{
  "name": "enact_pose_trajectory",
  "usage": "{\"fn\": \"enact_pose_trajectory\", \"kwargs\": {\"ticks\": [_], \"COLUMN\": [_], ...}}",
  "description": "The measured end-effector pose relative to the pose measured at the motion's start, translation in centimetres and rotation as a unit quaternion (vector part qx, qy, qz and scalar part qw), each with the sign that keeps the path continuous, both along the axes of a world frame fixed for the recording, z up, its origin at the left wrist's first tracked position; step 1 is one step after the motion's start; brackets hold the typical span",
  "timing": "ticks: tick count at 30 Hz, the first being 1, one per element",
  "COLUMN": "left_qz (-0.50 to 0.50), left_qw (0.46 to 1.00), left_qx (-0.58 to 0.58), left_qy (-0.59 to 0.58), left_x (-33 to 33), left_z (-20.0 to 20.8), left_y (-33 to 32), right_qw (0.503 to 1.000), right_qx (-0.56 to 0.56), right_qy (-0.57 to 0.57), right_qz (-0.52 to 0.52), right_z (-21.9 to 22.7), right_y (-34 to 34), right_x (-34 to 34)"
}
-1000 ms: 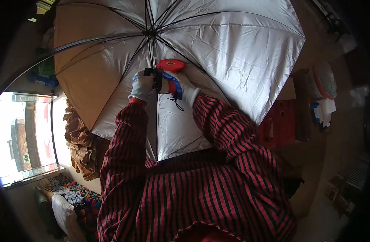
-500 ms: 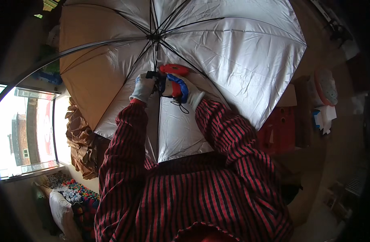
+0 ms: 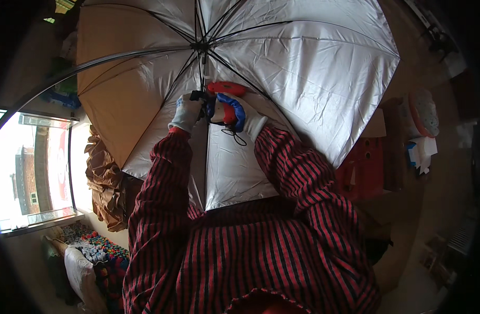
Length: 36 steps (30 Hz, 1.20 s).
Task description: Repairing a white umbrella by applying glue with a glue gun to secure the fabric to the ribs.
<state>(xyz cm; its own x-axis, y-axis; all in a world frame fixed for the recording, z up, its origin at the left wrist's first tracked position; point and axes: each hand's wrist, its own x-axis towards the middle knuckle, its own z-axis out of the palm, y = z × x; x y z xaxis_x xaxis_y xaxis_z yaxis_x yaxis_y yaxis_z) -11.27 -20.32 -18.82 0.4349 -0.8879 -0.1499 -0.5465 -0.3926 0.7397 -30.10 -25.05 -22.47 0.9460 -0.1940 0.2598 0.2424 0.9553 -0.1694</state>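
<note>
An open umbrella [image 3: 313, 83] spreads before me, its silver lining facing me and black ribs meeting at a hub. My left hand [image 3: 186, 114], in a whitish glove, is closed at a dark rib [image 3: 206, 172] that runs toward me; a small black piece [image 3: 198, 96] shows at its fingertips. My right hand [image 3: 253, 119], also gloved, is wrapped round a blue-and-red thing [image 3: 239, 109] whose kind I cannot make out. A thin dark cord loop [image 3: 239, 138] hangs below it. Just beyond lies a red rounded object [image 3: 227, 88].
The curved umbrella shaft [image 3: 104, 63] reaches out to the left. Crumpled brown paper [image 3: 104, 183] and a bright window [image 3: 36, 172] are at the left. A red box [image 3: 363, 170] and a pinkish-rimmed tub [image 3: 423, 112] stand at the right.
Almost nothing differs. Both hands keep their hold, the right forearm has shifted very slightly to the right, and the umbrella has tilted a touch.
</note>
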Motion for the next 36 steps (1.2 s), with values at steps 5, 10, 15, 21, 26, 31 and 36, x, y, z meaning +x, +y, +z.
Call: {"fn": "enact_pose_trajectory", "kwargs": {"ticks": [5,10,15,21,26,31,36], "left_qz": [-0.004,-0.028,-0.042,-0.081,-0.05,-0.051,-0.127], "left_qw": [0.999,0.993,0.994,0.988,0.98,0.973,0.858], "left_qx": [-0.004,-0.052,0.002,-0.016,-0.009,-0.061,-0.064], "left_qy": [-0.039,-0.102,-0.105,-0.127,-0.192,-0.215,-0.493], "left_x": [-0.8,0.4,1.3,-0.2,-2.5,-0.8,6.1], "left_z": [0.7,-1.4,-1.1,-0.5,0.1,1.1,4.5], "left_y": [-0.1,-0.4,-0.1,-0.1,0.2,-0.3,-3.3], "right_qw": [0.989,0.998,0.96,0.916,0.925,0.779,0.982], "right_qx": [-0.137,-0.036,-0.195,-0.138,-0.106,-0.465,-0.045], "right_qy": [0.021,0.025,0.189,0.356,0.331,0.183,0.182], "right_qz": [-0.054,0.033,-0.062,-0.124,-0.156,-0.379,0.016], "right_z": [-2.2,-2.6,-0.1,0.2,-0.6,1.7,1.5], "right_y": [-1.5,-2.4,-2.3,-1.2,-1.5,1.5,1.4], "right_x": [1.2,2.8,2.4,3.1,2.1,-1.4,0.8]}}
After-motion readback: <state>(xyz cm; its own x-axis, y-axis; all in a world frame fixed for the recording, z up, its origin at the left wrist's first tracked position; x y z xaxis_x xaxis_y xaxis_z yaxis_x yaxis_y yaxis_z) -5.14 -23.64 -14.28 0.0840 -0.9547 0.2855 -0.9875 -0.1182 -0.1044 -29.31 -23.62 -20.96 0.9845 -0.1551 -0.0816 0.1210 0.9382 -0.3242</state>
